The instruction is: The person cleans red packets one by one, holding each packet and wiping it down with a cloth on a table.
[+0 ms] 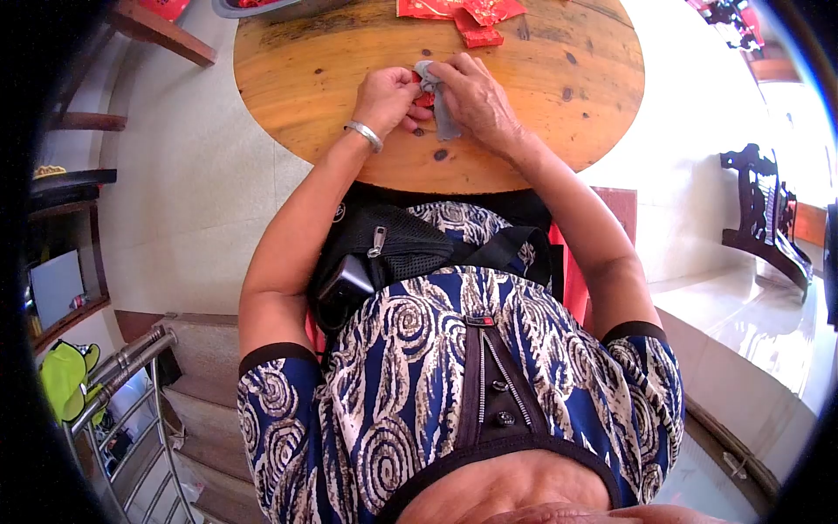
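Observation:
Over the wooden table, my left hand (pixel 384 99) is closed on a small red packet (pixel 425 99), mostly covered by fingers and cloth. A silver bracelet (pixel 364 135) circles that wrist. My right hand (pixel 478 100) grips a grey cloth (pixel 447 120), bunched against the packet, with one end hanging down toward my body. The two hands are close together, and the cloth and packet touch between them. Farther back lie red packets (pixel 479 33) with gold print, one of them small and box-like.
The round wooden table (pixel 559 113) is in front of me. A grey basin (pixel 292 10) holding red items stands at its back left edge. A wooden stool (pixel 161 31) is at the left, stairs with a metal railing (pixel 131 375) lower left, and a dark carved chair (pixel 764 214) at the right.

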A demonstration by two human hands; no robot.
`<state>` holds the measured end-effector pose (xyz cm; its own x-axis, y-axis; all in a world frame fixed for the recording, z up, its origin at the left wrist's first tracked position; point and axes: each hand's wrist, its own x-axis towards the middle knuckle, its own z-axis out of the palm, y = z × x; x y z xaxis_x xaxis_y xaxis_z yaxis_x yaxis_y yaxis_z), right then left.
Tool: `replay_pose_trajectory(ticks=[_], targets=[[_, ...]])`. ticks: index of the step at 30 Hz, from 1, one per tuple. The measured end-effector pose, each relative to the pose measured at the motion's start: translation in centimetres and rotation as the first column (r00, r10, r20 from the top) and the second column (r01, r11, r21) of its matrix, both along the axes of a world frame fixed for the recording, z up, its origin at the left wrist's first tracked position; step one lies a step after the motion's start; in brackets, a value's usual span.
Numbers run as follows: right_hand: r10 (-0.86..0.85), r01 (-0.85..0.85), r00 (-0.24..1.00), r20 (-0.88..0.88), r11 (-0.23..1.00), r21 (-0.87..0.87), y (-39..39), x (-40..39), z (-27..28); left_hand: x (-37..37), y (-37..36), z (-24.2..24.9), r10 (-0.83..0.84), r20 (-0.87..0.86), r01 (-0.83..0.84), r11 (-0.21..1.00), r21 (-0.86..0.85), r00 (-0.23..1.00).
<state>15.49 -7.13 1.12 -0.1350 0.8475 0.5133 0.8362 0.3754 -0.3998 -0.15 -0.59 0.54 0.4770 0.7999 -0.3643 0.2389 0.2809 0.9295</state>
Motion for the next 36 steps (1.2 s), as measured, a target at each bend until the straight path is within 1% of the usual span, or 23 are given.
replay_pose_trajectory(ticks=[2, 3, 5, 9, 11, 12, 13, 15, 17, 18, 20, 21, 23, 24, 26, 27, 29, 30, 32, 34, 36], targets=[[-0.072, 0.073, 0.997, 0.014, 0.994, -0.083, 0.0, 0.2, 0.0, -0.1, 0.1, 0.0, -0.008, -0.004, 0.008, 1.0, -0.001, 1.0], [-0.07, 0.071, 0.997, 0.014, 0.994, -0.084, -0.1, 0.4, -0.1, -0.1, 0.1, 0.0, -0.02, -0.011, 0.02, 1.0, 0.0, 1.0], [-0.131, 0.136, 0.991, 0.041, 0.981, -0.14, -0.4, 1.1, -0.3, -0.1, 0.2, -0.2, -0.016, -0.004, 0.016, 1.0, -0.015, 1.0], [-0.148, 0.159, 0.985, 0.084, 0.974, -0.158, -0.9, 2.5, 0.8, -0.2, 0.4, -0.6, -0.003, 0.018, 0.003, 1.0, -0.008, 1.0], [-0.17, 0.205, 0.973, 0.154, 0.946, -0.252, -0.9, 3.3, 1.5, -0.3, 0.4, -0.6, -0.009, 0.014, 0.009, 1.0, -0.006, 1.0], [-0.172, 0.207, 0.972, 0.157, 0.948, -0.242, -1.0, 3.7, 1.8, -0.3, 0.4, -0.4, -0.015, 0.011, 0.015, 1.0, -0.008, 1.0], [-0.198, 0.242, 0.963, 0.182, 0.933, -0.268, -1.1, 4.2, 2.0, -0.2, 0.4, -0.2, -0.014, 0.018, 0.014, 1.0, 0.003, 1.0], [-0.222, 0.278, 0.951, 0.214, 0.919, -0.281, -1.2, 5.3, 2.8, -0.2, 0.4, 0.1, -0.027, -0.038, 0.028, 1.0, 0.015, 0.999], [-0.275, 0.346, 0.932, 0.236, 0.869, -0.354, -1.3, 6.0, 3.7, -0.3, 0.4, -0.2, -0.017, -0.013, 0.017, 1.0, 0.001, 1.0], [-0.277, 0.347, 0.931, 0.237, 0.872, -0.346, -1.2, 6.0, 4.0, -0.3, 0.5, -0.2, -0.007, 0.005, 0.007, 1.0, -0.02, 1.0], [-0.323, 0.322, 0.946, 0.042, 0.908, -0.269, -1.2, 6.0, 4.7, -0.3, 0.5, -0.3, -0.009, -0.007, 0.009, 1.0, 0.005, 1.0], [-0.324, 0.323, 0.945, 0.042, 0.909, -0.262, -1.2, 5.6, 5.0, -0.3, 0.5, -0.3, -0.013, -0.013, 0.013, 1.0, 0.004, 1.0], [-0.239, 0.222, 0.962, -0.131, 0.966, -0.135, -1.2, 3.7, 5.3, -0.3, 0.5, -0.1, -0.022, -0.022, 0.022, 1.0, 0.006, 1.0], [-0.242, 0.226, 0.961, -0.131, 0.965, -0.13, -1.1, 2.8, 5.0, -0.2, 0.4, 0.1, -0.012, -0.006, 0.012, 1.0, 0.006, 1.0], [-0.024, 0.01, 0.977, -0.211, 0.998, -0.064, -0.8, 1.2, 3.6, -0.1, 0.2, 0.2, -0.005, 0.007, 0.005, 1.0, 0.006, 1.0], [-0.025, 0.013, 0.977, -0.212, 0.998, -0.06, -0.8, 0.5, 2.9, -0.1, 0.1, 0.2, 0.013, 0.029, -0.013, 1.0, 0.001, 1.0], [0.037, -0.037, 0.999, -0.016, 0.999, -0.02, -0.6, -0.3, 1.6, -0.1, 0.2, 0.0, 0.029, 0.052, -0.029, 1.0, -0.002, 0.998], [0.035, -0.035, 0.999, -0.015, 0.999, -0.017, -0.4, -0.5, 1.3, -0.2, 0.3, -0.1, 0.009, 0.037, -0.009, 1.0, -0.003, 0.999], [-0.05, 0.05, 0.999, 0.001, 0.995, -0.083, -0.2, -0.6, 0.9, -0.1, 0.5, -0.2, -0.011, 0.026, 0.011, 1.0, -0.005, 1.0], [-0.077, 0.075, 0.997, -0.01, 0.991, -0.114, -0.3, -0.4, 0.8, -0.1, 0.3, 0.1, -0.035, -0.029, 0.034, 0.999, -0.012, 0.999], [-0.105, 0.101, 0.994, -0.024, 0.984, -0.144, -0.5, -0.3, 0.7, -0.2, 0.5, -0.4, -0.042, -0.021, 0.041, 0.999, -0.007, 0.999]])
